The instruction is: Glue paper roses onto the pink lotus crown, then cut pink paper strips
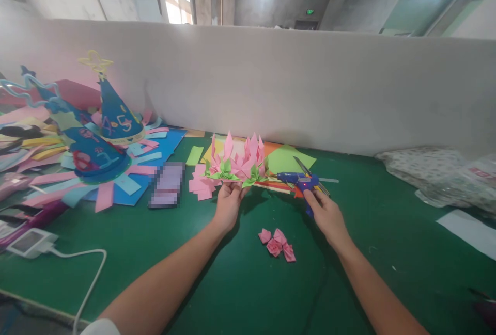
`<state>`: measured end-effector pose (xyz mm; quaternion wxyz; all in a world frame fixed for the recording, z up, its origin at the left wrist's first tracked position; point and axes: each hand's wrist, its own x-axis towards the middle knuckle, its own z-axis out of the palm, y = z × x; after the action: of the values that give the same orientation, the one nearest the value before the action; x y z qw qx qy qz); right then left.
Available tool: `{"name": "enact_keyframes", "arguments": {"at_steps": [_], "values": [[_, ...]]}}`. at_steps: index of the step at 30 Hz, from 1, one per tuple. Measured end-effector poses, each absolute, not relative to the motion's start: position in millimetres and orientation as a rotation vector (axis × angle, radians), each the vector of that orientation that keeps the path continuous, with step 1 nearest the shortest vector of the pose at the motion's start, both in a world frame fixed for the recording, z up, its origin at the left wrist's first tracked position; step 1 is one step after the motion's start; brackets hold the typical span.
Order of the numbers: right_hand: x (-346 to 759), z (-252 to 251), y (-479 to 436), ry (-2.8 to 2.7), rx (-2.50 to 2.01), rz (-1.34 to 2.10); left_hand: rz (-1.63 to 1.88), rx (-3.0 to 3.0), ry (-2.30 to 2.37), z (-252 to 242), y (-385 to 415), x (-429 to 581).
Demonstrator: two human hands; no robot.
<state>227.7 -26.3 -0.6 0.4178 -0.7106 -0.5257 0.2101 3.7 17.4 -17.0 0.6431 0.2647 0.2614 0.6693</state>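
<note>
Evidently the left hand's [228, 205] fingers are closed on the lower edge of a pink-and-green folded-paper piece [243, 163], some fingertips lost behind it. The right hand's [324, 213] fingers wrap the handle of a blue glue gun [296, 177], covering most of the grip. Held over the green surface [217, 288], the paper piece runs left to right, petals upward; the nozzle points left towards it, contact unclear. Nearer lie pink paper roses [275, 248].

From over here I see pink and bright green on the paper flowers [246, 168], blue on the glue gun [295, 178], pink on the folded roses [275, 247] (vivid against the dark green tabletop [232, 293]), blue on the cone hats [116, 110].
</note>
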Motion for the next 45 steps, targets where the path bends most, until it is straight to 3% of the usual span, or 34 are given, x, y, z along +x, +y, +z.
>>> {"name": "enact_keyframes", "arguments": {"at_steps": [11, 17, 24, 38, 45], "values": [[232, -13, -21, -1.68, -1.97, 0.298, 1.574, 0.621, 0.603, -21, 19, 2], [226, 5, -29, -1.776, -1.863, -0.065, 1.586, 0.628, 0.601, -23, 20, 3], [201, 25, -53, -2.18, -1.667, 0.873, 1.578, 0.673, 0.585, -23, 18, 3], [198, 27, -53, -2.02, -1.504, 1.307, 1.534, 0.728, 0.64, -23, 13, 6], [186, 19, -49, -2.088, -1.414, 0.628, 1.535, 0.734, 0.657, -25, 14, 6]]}}
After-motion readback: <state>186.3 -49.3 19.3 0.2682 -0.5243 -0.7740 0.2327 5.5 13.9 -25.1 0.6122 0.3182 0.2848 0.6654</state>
